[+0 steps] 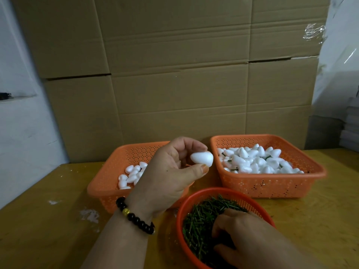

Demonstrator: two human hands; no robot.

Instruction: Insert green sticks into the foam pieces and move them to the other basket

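I see the left hand (171,175) raised above the left orange basket (104,183), thumb and fingertips pinching one white foam piece (202,159); a dark bead bracelet (134,216) circles the wrist. The right hand (250,237) reaches down into the round red basket (194,197), fingers curled among the green sticks (202,220); whether they pinch one I cannot tell. Loose foam pieces (132,176) lie in the left basket. The right orange basket (268,183) holds foam pieces with sticks (258,162) inserted. All three baskets stand on a yellow worktop (48,230), backed by stacked cardboard boxes (174,74).
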